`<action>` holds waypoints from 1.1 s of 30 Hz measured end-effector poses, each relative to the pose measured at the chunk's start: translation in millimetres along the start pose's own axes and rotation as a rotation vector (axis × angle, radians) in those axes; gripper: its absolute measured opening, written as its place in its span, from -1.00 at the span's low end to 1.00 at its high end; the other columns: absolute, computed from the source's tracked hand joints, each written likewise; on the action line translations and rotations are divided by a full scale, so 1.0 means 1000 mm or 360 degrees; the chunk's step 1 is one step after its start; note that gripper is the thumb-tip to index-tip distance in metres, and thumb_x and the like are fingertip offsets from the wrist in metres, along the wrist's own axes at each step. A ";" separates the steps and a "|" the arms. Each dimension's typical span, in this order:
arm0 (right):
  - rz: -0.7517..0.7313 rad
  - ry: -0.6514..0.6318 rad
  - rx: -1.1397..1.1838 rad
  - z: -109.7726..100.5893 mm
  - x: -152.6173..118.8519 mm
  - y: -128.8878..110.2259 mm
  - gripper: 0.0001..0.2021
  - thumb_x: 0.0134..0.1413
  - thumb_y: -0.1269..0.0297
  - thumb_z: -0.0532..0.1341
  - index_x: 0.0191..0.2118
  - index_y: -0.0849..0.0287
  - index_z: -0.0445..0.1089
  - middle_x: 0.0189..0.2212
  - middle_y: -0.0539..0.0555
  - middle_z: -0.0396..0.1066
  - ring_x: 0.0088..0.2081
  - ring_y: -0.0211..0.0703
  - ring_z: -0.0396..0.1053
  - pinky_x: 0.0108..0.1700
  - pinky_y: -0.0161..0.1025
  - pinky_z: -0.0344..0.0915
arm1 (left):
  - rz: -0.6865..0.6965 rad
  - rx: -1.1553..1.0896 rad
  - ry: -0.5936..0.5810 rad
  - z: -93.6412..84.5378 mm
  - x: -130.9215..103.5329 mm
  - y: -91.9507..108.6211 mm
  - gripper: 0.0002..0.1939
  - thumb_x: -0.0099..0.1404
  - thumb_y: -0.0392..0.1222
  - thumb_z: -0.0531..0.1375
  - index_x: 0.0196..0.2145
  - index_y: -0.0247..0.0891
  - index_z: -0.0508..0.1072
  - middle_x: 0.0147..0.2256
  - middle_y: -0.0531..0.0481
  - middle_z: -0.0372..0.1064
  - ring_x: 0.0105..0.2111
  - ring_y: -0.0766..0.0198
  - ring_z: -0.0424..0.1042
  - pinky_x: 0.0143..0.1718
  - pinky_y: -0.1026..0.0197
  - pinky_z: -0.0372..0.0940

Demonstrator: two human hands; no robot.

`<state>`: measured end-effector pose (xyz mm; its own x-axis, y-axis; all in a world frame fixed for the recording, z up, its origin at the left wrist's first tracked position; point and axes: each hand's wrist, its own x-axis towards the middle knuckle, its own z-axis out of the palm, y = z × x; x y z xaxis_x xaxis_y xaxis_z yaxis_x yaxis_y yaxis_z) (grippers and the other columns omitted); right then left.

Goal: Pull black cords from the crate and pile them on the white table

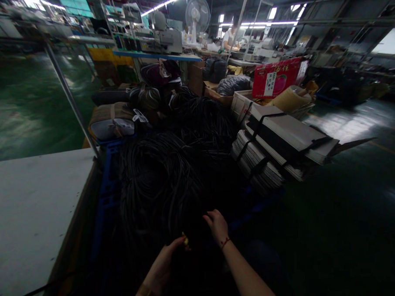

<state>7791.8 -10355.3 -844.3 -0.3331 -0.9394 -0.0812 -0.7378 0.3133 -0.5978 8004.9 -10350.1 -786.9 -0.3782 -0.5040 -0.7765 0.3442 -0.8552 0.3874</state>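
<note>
My left hand [166, 258] is closed, with a small yellow object [185, 240] at the thumb and fingertips; its kind is too small and dark to tell. Up and to the right, my right hand [218, 226] has its fingers pinched together over dark material, and whatever they grip is hidden in shadow. Just beyond both hands lies a large coiled bundle of black cords or strips [159, 167], heaped on a blue pallet [105, 187].
A white tabletop [33, 207] with a metal post [71, 97] stands at left. Strapped stacks of cardboard [291, 128] sit at right, near a red box [275, 80]. Fabric rolls [113, 119] lie behind. Farther back are a sewing machine [166, 38], a fan [196, 17] and a person [230, 37].
</note>
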 end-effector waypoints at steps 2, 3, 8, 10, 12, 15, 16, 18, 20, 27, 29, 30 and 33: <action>0.0072 -0.0036 0.0228 -0.001 0.004 -0.002 -0.75 0.07 0.15 0.12 -0.25 0.18 0.42 -0.28 0.10 0.41 -0.22 -0.18 0.37 -0.20 -0.31 0.22 | 0.0001 0.0012 -0.0002 0.000 0.000 0.001 -0.79 0.01 -0.22 0.33 -0.39 -0.41 0.50 -0.49 -0.08 0.50 -0.46 0.24 0.48 -0.36 0.25 0.39; 0.0148 -0.0099 0.0367 -0.002 0.006 -0.003 -0.74 0.05 0.15 0.13 -0.25 0.22 0.41 -0.31 0.11 0.41 -0.25 -0.17 0.38 -0.22 -0.30 0.24 | -0.0009 0.0013 -0.0007 0.000 0.000 0.001 -0.79 0.01 -0.23 0.33 -0.38 -0.41 0.51 -0.49 -0.09 0.51 -0.46 0.24 0.49 -0.36 0.26 0.39; 0.0490 -0.0565 0.1048 -0.013 -0.002 -0.022 -0.69 0.08 0.06 0.03 -0.21 0.20 0.23 -0.51 -0.02 0.34 -0.55 -0.27 0.32 -0.51 -0.33 0.22 | -0.0093 -0.0107 -0.0206 0.003 -0.001 0.005 -0.70 0.10 -0.27 0.25 -0.17 -0.42 0.49 -0.15 -0.22 0.49 -0.20 0.15 0.49 -0.18 0.24 0.37; 0.0342 -0.0678 0.0997 -0.021 -0.023 -0.033 -0.71 0.11 0.06 0.00 -0.24 0.18 0.23 -0.49 -0.01 0.35 -0.54 -0.28 0.32 -0.49 -0.34 0.22 | -0.0066 -0.0202 -0.0339 0.004 0.000 0.005 -0.68 0.14 -0.31 0.21 -0.12 -0.44 0.46 -0.04 -0.24 0.42 -0.04 0.12 0.40 -0.03 0.24 0.30; 0.0073 -0.0744 0.0703 -0.031 -0.051 -0.043 -0.74 0.16 0.13 -0.03 -0.25 0.18 0.28 -0.40 0.06 0.40 -0.42 -0.24 0.36 -0.39 -0.32 0.24 | -0.0057 -0.0215 -0.0383 0.004 0.002 0.004 -0.68 0.15 -0.30 0.20 -0.12 -0.46 0.46 -0.05 -0.25 0.43 0.00 0.10 0.37 0.03 0.21 0.26; -0.0233 -0.0957 0.0253 -0.044 -0.077 -0.047 -0.77 0.14 0.21 0.01 -0.23 0.14 0.36 -0.30 0.07 0.45 -0.29 -0.20 0.38 -0.28 -0.33 0.21 | -0.0132 -0.0151 -0.0298 0.002 0.004 0.002 -0.71 0.13 -0.26 0.24 -0.19 -0.45 0.49 -0.18 -0.23 0.50 -0.10 0.06 0.44 -0.03 0.15 0.32; -0.0268 -0.1097 0.0189 -0.047 -0.076 -0.044 -0.76 0.12 0.19 0.03 -0.25 0.15 0.39 -0.33 0.06 0.46 -0.32 -0.20 0.38 -0.31 -0.34 0.20 | -0.0138 -0.0140 -0.0238 0.002 0.005 0.001 -0.74 0.11 -0.26 0.26 -0.22 -0.44 0.50 -0.23 -0.22 0.53 -0.15 0.07 0.47 -0.07 0.14 0.34; -0.0233 -0.1242 0.0220 -0.049 -0.060 -0.036 -0.70 0.13 0.12 0.02 -0.33 0.17 0.43 -0.40 0.03 0.46 -0.38 -0.23 0.37 -0.39 -0.37 0.18 | -0.0115 -0.0144 -0.0106 0.002 0.005 -0.001 -0.79 0.07 -0.27 0.29 -0.30 -0.42 0.50 -0.35 -0.17 0.55 -0.26 0.12 0.51 -0.16 0.17 0.38; -0.0076 -0.0984 0.0319 -0.043 -0.029 -0.025 -0.64 0.18 0.13 -0.04 -0.32 0.19 0.44 -0.37 0.05 0.47 -0.36 -0.24 0.38 -0.37 -0.37 0.21 | -0.0074 -0.0152 0.0011 0.003 0.004 -0.003 -0.80 0.03 -0.28 0.31 -0.34 -0.40 0.49 -0.45 -0.11 0.54 -0.37 0.18 0.52 -0.24 0.19 0.40; 0.0295 -0.0231 0.0128 0.016 0.033 -0.004 -0.77 0.03 0.31 0.11 -0.17 0.24 0.38 -0.23 0.13 0.46 -0.17 -0.17 0.40 -0.16 -0.33 0.24 | -0.0039 -0.0148 0.0106 0.007 0.004 -0.004 -0.76 -0.01 -0.28 0.34 -0.34 -0.43 0.48 -0.48 -0.11 0.52 -0.42 0.21 0.50 -0.28 0.20 0.41; 0.0308 -0.0121 0.0102 0.024 0.032 0.000 -0.76 0.08 0.33 0.04 -0.14 0.20 0.34 -0.20 0.12 0.44 -0.16 -0.19 0.39 -0.15 -0.34 0.23 | -0.0038 -0.0167 0.0148 0.006 0.004 -0.003 -0.78 -0.02 -0.29 0.35 -0.37 -0.41 0.48 -0.51 -0.08 0.50 -0.46 0.24 0.49 -0.32 0.22 0.41; 0.0312 -0.0043 0.0083 0.027 0.031 0.003 -0.75 0.10 0.33 0.02 -0.11 0.18 0.31 -0.18 0.11 0.43 -0.15 -0.21 0.39 -0.15 -0.34 0.22 | -0.0040 -0.0164 0.0148 0.006 0.004 -0.002 -0.79 -0.02 -0.28 0.35 -0.38 -0.41 0.48 -0.52 -0.07 0.49 -0.47 0.24 0.49 -0.34 0.23 0.41; 0.0284 0.0054 -0.0016 0.029 0.035 0.012 -0.75 0.11 0.25 0.02 -0.10 0.14 0.28 -0.15 0.08 0.41 -0.14 -0.20 0.38 -0.19 -0.33 0.22 | -0.0003 -0.0117 0.0095 0.006 0.002 -0.001 -0.82 0.00 -0.28 0.34 -0.40 -0.40 0.48 -0.55 -0.05 0.47 -0.51 0.27 0.47 -0.39 0.26 0.40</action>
<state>7788.5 -10388.2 -877.3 -0.4789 -0.8635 -0.1581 -0.6708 0.4761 -0.5686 7998.5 -10351.3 -785.5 -0.3279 -0.4925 -0.8062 0.4063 -0.8439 0.3503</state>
